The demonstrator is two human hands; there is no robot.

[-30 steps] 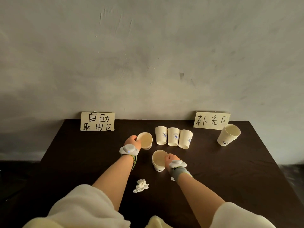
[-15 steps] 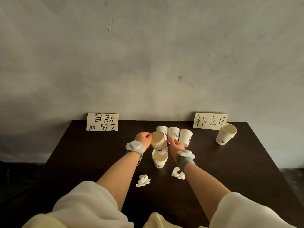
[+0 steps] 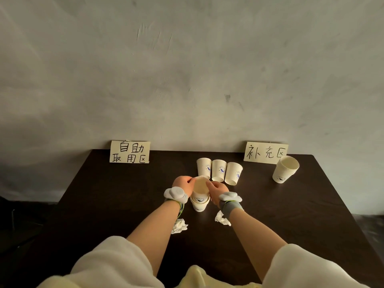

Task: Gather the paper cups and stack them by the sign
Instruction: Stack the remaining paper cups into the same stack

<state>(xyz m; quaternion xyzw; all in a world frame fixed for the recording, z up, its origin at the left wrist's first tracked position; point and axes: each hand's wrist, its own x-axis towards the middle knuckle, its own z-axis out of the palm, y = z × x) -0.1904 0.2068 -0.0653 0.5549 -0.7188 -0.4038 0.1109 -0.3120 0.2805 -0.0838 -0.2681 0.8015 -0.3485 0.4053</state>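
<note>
Both hands, left and right, grip an upright cup, mouth up, nested in another.

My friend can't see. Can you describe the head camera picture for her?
Both hands, left hand and right hand, push the top cup into the bottom cup on a dark table. Three cups and a stack wait behind.

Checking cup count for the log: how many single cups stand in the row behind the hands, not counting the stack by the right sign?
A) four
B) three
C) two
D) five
B: three upright paper cups stand side by side behind the hands, apart from the stack of cups by the right sign.
</note>
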